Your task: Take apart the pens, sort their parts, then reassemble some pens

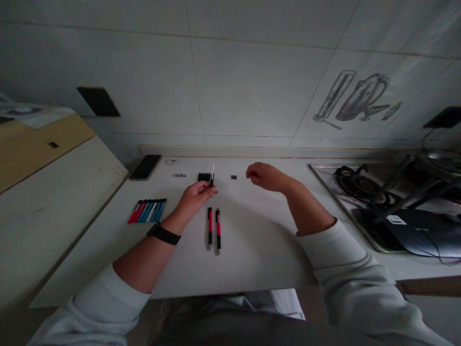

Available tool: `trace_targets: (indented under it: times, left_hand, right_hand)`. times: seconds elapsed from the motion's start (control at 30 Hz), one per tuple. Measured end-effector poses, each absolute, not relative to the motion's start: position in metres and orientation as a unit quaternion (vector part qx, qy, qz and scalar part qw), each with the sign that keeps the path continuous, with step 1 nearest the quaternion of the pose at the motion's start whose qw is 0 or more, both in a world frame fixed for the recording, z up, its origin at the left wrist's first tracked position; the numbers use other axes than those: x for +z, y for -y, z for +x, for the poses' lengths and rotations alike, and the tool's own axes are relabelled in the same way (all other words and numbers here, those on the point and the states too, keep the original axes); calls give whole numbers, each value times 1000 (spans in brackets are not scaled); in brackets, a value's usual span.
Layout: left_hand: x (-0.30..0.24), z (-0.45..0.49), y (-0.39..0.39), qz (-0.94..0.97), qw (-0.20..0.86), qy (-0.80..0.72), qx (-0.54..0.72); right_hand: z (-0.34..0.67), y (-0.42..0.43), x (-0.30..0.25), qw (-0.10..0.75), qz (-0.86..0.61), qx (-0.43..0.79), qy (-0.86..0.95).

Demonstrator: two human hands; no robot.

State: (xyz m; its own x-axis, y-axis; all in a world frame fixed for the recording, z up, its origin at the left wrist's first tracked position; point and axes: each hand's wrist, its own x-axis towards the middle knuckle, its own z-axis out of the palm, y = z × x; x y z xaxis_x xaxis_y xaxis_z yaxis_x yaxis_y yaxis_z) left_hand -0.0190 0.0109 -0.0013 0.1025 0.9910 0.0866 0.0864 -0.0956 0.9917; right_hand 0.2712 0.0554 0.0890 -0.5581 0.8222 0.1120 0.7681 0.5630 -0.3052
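My left hand [196, 198] pinches a black pen grip [212, 183], from which a thin white refill [213, 169] points upward. Just behind those fingers stands a row of several black pen parts [204, 177]. My right hand [264, 176] hovers over the table with its fingers curled together; whatever they hold is hidden. Left of it lie small dark pieces [234, 177], too small to name. Two red-and-black pens [218, 230] lie side by side nearer me. Several red, blue and white pen barrels [147, 210] form a row at left, and small springs [179, 175] lie farther back.
On the white table [252, 259], a dark phone [145, 167] lies at the back left, near a thin ring-shaped item [171, 162]. A white box-like unit [54, 182] borders the left side. To the right is a metal-rimmed hob [342, 211] with cables and dark equipment on it.
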Motion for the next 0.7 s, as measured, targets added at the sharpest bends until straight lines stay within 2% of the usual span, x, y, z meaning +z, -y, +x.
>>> trace_targets:
  times: [0.13,0.23,0.33,0.53,0.7]
  left_hand:
    - [-3,-19,-12,569,480,-466,478]
    - [-4,-19,-13,568,481,-466,478]
    - [-4,-18,-13,570,481,-469,473]
    - [-2,-18,-12,570,481,-472,470]
    - [1,-16,-10,575,483,-466,468]
  right_hand:
    - [338,-83,103,262,-563,167,766]
    - [380,-100,90,312,-652,148,675]
    - [401,-113,62,277,-725,114,620]
    - [405,-129,13,133,-783,69,604]
    - [408,-134,1,112,-778,52,616]
